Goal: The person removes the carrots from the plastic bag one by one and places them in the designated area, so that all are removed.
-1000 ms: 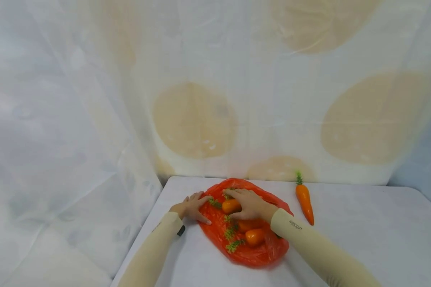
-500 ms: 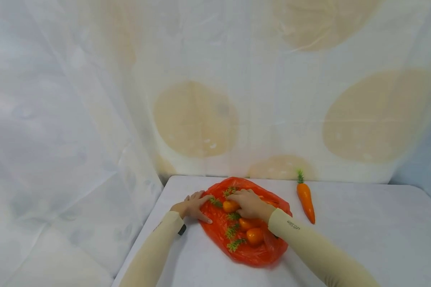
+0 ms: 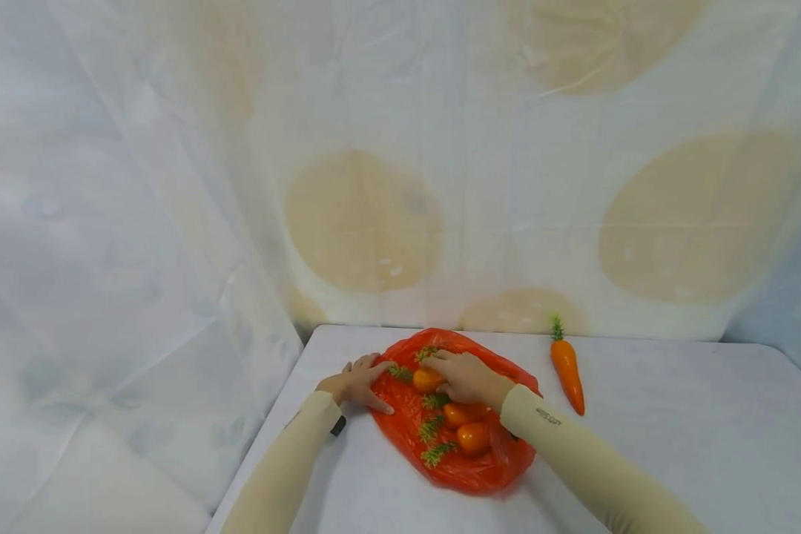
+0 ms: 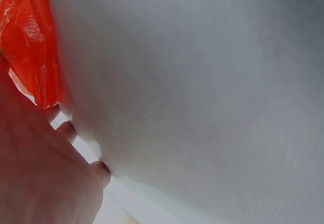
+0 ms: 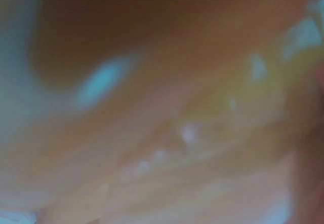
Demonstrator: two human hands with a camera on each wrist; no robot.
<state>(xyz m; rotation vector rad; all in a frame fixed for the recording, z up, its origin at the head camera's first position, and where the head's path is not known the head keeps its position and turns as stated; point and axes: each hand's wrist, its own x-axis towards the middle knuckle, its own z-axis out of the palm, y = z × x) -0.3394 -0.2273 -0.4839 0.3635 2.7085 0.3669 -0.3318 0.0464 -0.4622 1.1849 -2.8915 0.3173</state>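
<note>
Because my left hand (image 3: 360, 383) only rests on the rim of the thin red bag (image 3: 404, 415), with its fingers spread and clenching nothing, the film could slide or bunch if my other hand pulls hard. My right hand (image 3: 470, 377) grasps the upper carrot (image 3: 426, 380), fingers and thumb curled about it; the right wrist view is too blurred to show how firmly. Its skin looks glossy, so a loose hold could let it twist or slip. My wrist also sits close over the middle carrot (image 3: 463, 414), and a sideways sweep could knock that one or the nearest carrot (image 3: 473, 439) out of line.

As for where it lies, the upper carrot is on the red plastic, under my right palm. Its thick end shows beyond my fingertips, leafy top pointing toward my left thumb; its tip is hidden beneath my hand. Well apart, off to the right, a lone carrot (image 3: 567, 371) lies on the white table (image 3: 674, 430).
</note>
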